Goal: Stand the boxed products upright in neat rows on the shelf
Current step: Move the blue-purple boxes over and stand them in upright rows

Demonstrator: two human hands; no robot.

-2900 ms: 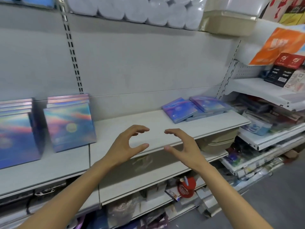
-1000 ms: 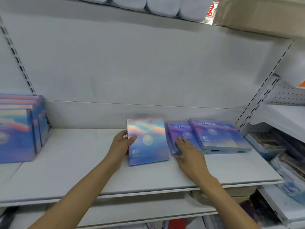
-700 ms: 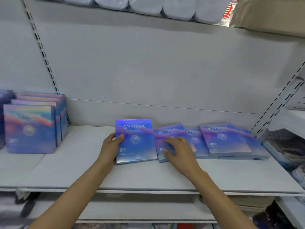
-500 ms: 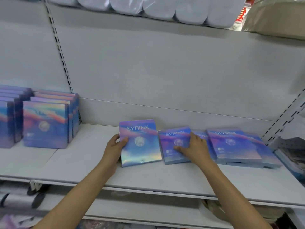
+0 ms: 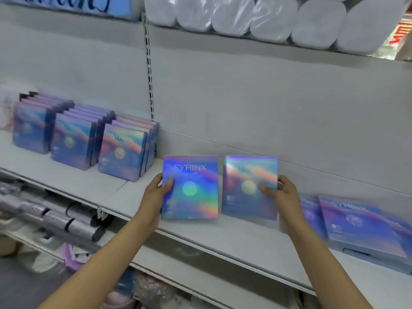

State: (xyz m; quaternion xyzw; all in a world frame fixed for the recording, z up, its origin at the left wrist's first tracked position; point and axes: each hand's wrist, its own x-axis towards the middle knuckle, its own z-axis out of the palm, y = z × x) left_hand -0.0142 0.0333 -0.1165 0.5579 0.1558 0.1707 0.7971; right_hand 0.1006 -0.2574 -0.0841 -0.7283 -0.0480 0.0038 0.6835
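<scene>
standing in three neat rows at the left of the shelf [image 5: 66,181] are the finished boxes [image 5: 121,152]. next, the left hand [image 5: 157,192] pinches the edge of one shiny box [image 5: 190,187], thumb on the front, holding it up. beside it the right hand [image 5: 282,194] pinches a second box [image 5: 249,187] the same way. more flat boxes [image 5: 356,224] lie at the right. i think the next move is to slide both held boxes left, up against the rows, standing straight.

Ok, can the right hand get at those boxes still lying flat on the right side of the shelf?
Probably yes, once it is free. The flat boxes lie just right of the right hand with nothing between, but that hand grips an upright box by its right edge and must let go first.
</scene>
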